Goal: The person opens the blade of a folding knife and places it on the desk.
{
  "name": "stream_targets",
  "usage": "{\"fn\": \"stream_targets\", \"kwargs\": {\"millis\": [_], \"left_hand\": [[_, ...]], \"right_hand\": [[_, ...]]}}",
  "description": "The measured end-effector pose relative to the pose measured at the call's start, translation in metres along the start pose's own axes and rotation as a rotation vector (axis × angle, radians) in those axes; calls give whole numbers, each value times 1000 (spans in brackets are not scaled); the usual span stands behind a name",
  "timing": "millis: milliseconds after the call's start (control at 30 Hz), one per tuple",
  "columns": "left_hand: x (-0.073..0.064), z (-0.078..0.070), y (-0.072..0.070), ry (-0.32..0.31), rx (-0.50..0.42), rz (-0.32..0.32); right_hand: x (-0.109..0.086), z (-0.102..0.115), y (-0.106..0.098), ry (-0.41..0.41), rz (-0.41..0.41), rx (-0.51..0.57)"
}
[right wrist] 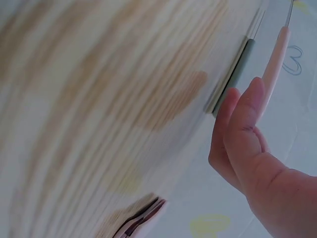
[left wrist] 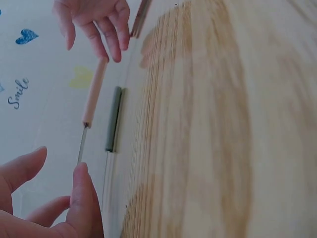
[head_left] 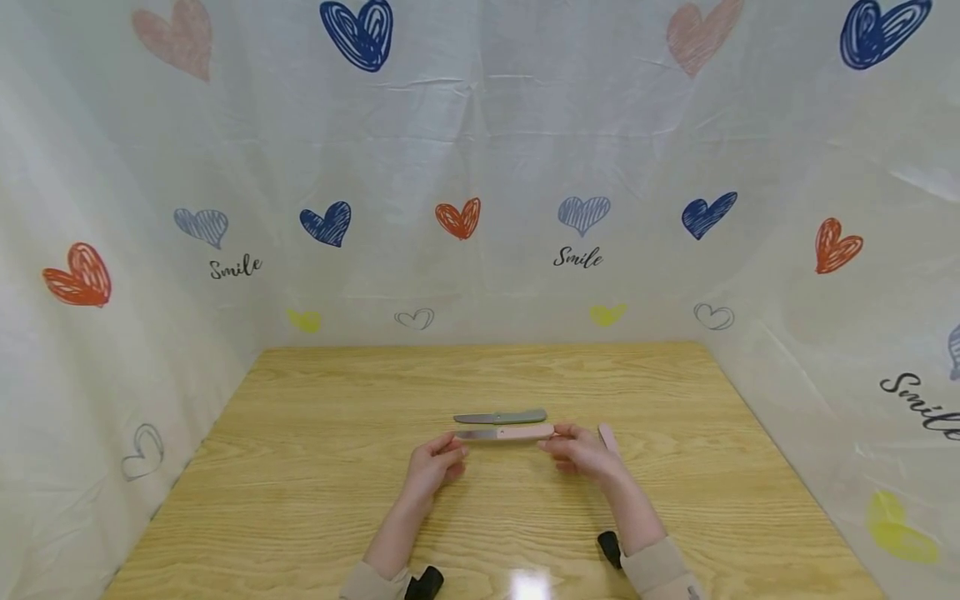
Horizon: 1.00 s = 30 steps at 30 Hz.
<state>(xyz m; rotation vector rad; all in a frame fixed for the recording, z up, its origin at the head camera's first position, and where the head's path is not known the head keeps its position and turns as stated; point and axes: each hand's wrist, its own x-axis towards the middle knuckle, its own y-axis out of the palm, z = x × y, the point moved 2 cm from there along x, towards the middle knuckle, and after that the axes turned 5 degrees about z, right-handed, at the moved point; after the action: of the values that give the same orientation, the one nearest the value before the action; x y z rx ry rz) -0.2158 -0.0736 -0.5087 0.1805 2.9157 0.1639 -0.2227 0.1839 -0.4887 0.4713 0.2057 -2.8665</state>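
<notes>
A knife with a pink handle (head_left: 525,432) is held level between both hands, above the table, its blade pointing left. My left hand (head_left: 433,471) holds the blade tip at its fingertips; in the left wrist view a fingertip (left wrist: 80,171) meets the end of the blade. At the other end, my right hand (head_left: 585,454) pinches the butt of the handle between thumb and fingers. Just behind lies a green-handled knife (head_left: 517,417) on the table, blade also to the left. A second pink-handled piece (head_left: 608,437) rests beyond the right hand, partly hidden by it.
The wooden table (head_left: 315,467) extends on both sides of the hands. A white curtain (head_left: 480,275) printed with hearts hangs behind and along both sides. Black straps (head_left: 425,583) sit at the wrists near the front.
</notes>
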Motion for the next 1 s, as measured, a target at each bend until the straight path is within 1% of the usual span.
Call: {"fn": "stream_targets", "kwargs": {"millis": [167,333,400,533,567,800,1000], "left_hand": [[1,3,-2,-19,1,21],[1,5,-3,-36,33,57],[1,6,-4,-40,36,65],[2,6,-4,-48,35,78],[2,6,-3,-48,36,83],[2,7,-4,-49,34,106],[0,6,-4,-57,45,120]], "right_hand": [[0,-1,0,19,19,-24],[-2,-3,-1,31,86,-86],[-2,-3,-1,29,100,-106],[-2,-3,-1,44,88,-123],[-2,-3,-1,47,73,-119],[2,-3,0,62,53,-176],[4,-5,0,54,70,-188]]}}
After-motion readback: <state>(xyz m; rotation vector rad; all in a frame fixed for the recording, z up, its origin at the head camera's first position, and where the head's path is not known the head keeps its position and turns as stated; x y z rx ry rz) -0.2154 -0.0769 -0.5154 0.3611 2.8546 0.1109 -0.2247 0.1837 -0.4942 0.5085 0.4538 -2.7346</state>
